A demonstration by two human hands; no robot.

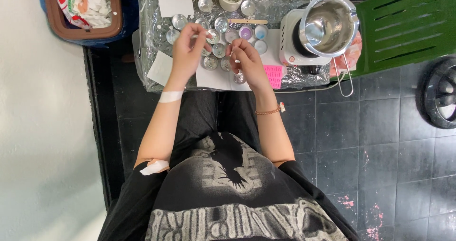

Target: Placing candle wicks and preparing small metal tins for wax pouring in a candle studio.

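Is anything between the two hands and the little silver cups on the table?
Nothing visible. The left hand and right hand hover right over the little silver cups, with only a tiny white piece, too small to tell, pinched in the left fingertips.

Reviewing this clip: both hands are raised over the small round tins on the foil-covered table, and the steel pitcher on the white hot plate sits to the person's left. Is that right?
Not quite. The head view shows the steel pitcher on the white hot plate to the person's right, not left. The rest holds: the left hand and right hand are raised over the small round tins on the foil-covered table.
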